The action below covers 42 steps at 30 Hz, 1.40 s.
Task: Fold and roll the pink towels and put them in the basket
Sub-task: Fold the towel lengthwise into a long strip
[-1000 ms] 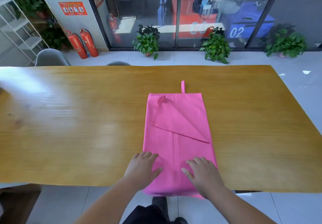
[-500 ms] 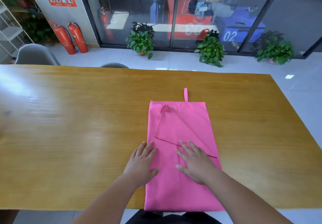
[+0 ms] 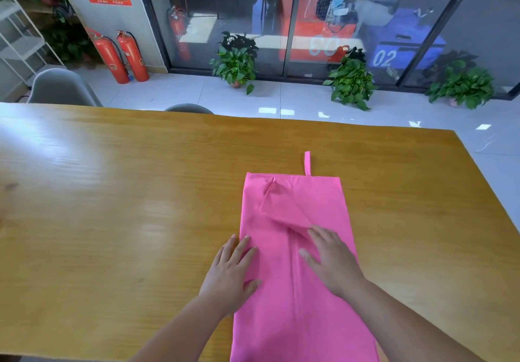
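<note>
A pink towel (image 3: 292, 299) lies folded lengthwise into a long strip on the wooden table (image 3: 112, 207), its hanging loop pointing away from me and its near end past the table's front edge. My left hand (image 3: 229, 273) lies flat, fingers spread, on the strip's left edge, partly on the wood. My right hand (image 3: 329, 257) presses flat on the strip's right half, at the lower end of a slanted flap on top. No basket shows in the head view.
Two grey chairs (image 3: 60, 87) stand behind the table's far edge. Two red fire extinguishers (image 3: 132, 55) and potted plants (image 3: 236, 63) line the glass wall beyond. A white shelf (image 3: 19, 38) is at the far left.
Both hands have slid forward along the towel, away from me, staying flat on it. The slanted flap's lower edge now bunches slightly at my right fingertips.
</note>
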Motion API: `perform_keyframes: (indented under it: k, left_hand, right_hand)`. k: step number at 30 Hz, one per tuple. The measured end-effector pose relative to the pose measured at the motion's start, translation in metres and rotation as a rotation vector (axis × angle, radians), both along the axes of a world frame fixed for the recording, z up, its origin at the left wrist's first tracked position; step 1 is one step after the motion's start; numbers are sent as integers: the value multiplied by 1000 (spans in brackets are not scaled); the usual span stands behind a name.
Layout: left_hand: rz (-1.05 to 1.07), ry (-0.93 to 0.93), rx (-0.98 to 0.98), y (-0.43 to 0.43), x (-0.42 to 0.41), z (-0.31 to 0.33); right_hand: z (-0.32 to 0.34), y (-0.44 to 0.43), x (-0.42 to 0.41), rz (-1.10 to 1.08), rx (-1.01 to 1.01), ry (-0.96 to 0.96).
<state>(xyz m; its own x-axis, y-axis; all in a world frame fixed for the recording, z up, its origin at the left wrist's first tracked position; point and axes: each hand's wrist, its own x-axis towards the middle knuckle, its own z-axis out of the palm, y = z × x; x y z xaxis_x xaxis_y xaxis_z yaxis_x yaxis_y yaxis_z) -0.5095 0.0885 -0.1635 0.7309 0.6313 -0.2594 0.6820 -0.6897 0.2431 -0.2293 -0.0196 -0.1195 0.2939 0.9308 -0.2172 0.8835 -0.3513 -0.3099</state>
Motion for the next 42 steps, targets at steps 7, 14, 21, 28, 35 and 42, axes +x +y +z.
perform_keyframes:
  k: [7, 14, 21, 28, 35, 42]
  left_hand:
    - [58, 15, 9, 20, 28, 2]
    - [24, 36, 54, 44, 71, 2]
    - [216, 45, 57, 61, 116, -10]
    - [8, -36, 83, 60, 149, -21]
    - [36, -22, 158, 132, 139, -27]
    - [244, -132, 111, 168, 141, -28]
  right_hand:
    - [-9, 25, 97, -1003, 167, 906]
    - [-11, 59, 114, -772, 177, 829]
    - [-32, 74, 131, -669, 138, 315]
    - [-48, 76, 72, -198, 93, -115]
    - [-64, 83, 129, -49, 1, -236]
    - [-62, 111, 155, -289, 29, -262]
